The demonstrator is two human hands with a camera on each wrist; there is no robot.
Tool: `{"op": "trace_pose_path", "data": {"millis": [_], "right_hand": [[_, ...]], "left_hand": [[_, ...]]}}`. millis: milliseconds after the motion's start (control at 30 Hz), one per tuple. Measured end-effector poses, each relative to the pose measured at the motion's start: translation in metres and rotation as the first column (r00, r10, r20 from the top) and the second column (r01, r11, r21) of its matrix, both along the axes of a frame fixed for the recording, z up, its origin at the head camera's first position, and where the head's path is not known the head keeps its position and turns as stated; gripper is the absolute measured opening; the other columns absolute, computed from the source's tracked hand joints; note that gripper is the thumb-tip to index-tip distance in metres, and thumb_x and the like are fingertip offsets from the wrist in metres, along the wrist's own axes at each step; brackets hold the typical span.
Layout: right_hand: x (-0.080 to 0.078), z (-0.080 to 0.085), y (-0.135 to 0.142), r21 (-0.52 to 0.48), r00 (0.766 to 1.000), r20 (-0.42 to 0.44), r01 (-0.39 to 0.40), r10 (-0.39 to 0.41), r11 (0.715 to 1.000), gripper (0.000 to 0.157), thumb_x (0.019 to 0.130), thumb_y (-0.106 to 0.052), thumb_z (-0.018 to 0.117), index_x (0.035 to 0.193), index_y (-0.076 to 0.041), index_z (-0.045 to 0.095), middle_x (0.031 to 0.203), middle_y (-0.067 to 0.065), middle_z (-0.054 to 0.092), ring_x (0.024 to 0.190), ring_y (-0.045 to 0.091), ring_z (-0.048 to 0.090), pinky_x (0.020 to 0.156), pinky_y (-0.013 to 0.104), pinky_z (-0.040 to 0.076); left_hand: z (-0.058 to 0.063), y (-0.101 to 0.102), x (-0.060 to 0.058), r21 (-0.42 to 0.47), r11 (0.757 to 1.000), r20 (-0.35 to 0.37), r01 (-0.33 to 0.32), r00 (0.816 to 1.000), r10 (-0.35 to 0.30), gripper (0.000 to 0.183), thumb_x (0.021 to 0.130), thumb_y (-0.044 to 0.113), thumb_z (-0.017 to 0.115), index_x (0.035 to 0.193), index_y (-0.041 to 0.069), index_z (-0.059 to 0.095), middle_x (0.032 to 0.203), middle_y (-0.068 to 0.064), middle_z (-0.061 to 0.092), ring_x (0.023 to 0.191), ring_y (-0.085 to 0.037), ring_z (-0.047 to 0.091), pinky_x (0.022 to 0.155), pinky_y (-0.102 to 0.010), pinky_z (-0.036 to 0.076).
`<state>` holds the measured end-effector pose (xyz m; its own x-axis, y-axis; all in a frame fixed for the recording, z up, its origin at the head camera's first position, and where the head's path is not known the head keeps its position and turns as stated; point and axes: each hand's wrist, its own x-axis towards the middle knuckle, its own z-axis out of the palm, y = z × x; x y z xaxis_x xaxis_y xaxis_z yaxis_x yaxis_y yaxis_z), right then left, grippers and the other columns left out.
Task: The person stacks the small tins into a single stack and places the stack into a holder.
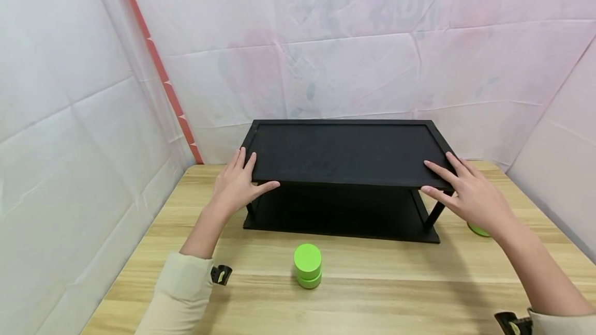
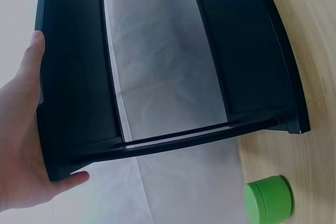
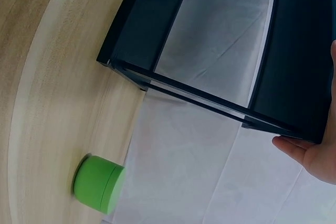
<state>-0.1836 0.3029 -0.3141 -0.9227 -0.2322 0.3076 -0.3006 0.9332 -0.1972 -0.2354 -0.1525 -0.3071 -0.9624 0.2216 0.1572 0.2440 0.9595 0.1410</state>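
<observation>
A black two-tier shelf (image 1: 344, 153) stands on the wooden table, its lower board under the raised top board. My left hand (image 1: 235, 185) rests on the top board's left edge, fingers extended and thumb along the front edge. On the right edge lies my right hand (image 1: 475, 193), fingers spread and thumb by the front corner. Both wrist views show the hands against the top board's outer face, thumbs at the end corners. A bright green round container (image 1: 307, 265) stands upright in front of the shelf, apart from both hands.
Behind the right wrist, another green item (image 1: 478, 229) shows partly. Green round containers stand past the shelf's end in the left wrist view (image 2: 268, 200) and right wrist view (image 3: 98, 183). White sheeting (image 1: 344, 76) encloses the table (image 1: 261, 304) behind and at the sides.
</observation>
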Motion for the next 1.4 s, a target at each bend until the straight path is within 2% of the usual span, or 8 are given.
{"op": "trace_pose_path", "data": {"millis": [133, 400, 700, 1133, 1400], "right_hand": [[-0.003, 0.0, 0.0, 0.002, 1.0, -0.004, -0.008, 0.008, 1.0, 0.063, 0.089, -0.048, 0.054, 0.142, -0.017, 0.038, 0.146, 0.026, 0.017, 0.131, 0.046, 0.014, 0.085, 0.07, 0.023], [-0.01, 0.004, 0.003, 0.021, 1.0, -0.002, -0.013, 0.013, 1.0, 0.063, 0.09, -0.048, 0.053, 0.142, -0.016, 0.037, 0.145, 0.028, 0.017, 0.13, 0.047, 0.015, 0.087, 0.068, 0.024], [-0.015, 0.003, 0.007, 0.007, 0.999, 0.027, -0.017, 0.017, 1.0, 0.063, 0.09, -0.047, 0.054, 0.141, -0.014, 0.038, 0.145, 0.028, 0.016, 0.131, 0.046, 0.011, 0.09, 0.067, 0.021], [-0.025, 0.005, 0.009, 0.011, 0.999, 0.0, -0.041, 0.041, 0.999, 0.061, 0.09, -0.046, 0.054, 0.14, -0.014, 0.04, 0.145, 0.027, 0.018, 0.13, 0.046, 0.016, 0.089, 0.068, 0.023], [-0.029, 0.005, 0.009, 0.009, 0.999, 0.013, -0.053, 0.053, 0.999, 0.061, 0.09, -0.045, 0.054, 0.139, -0.013, 0.04, 0.145, 0.028, 0.019, 0.13, 0.047, 0.016, 0.089, 0.068, 0.022]], "left_hand": [[0.0, -0.001, 0.0, 0.002, 1.0, 0.003, -0.004, 1.0, 0.004, 0.101, 0.076, 0.076, 0.042, 0.145, 0.005, 0.02, 0.149, -0.02, 0.008, 0.137, -0.028, 0.003, 0.108, -0.045, 0.015], [0.002, 0.002, -0.002, -0.005, 1.0, -0.036, -0.002, 0.999, 0.002, 0.102, 0.076, 0.077, 0.04, 0.145, 0.004, 0.023, 0.149, -0.021, 0.011, 0.137, -0.029, 0.005, 0.107, -0.044, 0.016], [0.003, 0.007, -0.005, -0.011, 1.0, -0.023, -0.004, 1.0, 0.004, 0.101, 0.077, 0.076, 0.041, 0.145, 0.004, 0.022, 0.149, -0.021, 0.01, 0.137, -0.029, 0.004, 0.107, -0.045, 0.016], [0.002, 0.008, -0.005, -0.008, 1.0, -0.03, -0.026, 0.999, 0.026, 0.103, 0.076, 0.077, 0.04, 0.145, 0.004, 0.021, 0.149, -0.021, 0.01, 0.137, -0.029, 0.003, 0.107, -0.046, 0.016], [0.004, 0.008, -0.005, -0.011, 0.999, -0.03, -0.035, 0.999, 0.035, 0.102, 0.076, 0.077, 0.041, 0.145, 0.004, 0.022, 0.149, -0.021, 0.01, 0.137, -0.029, 0.004, 0.106, -0.047, 0.018]]}}
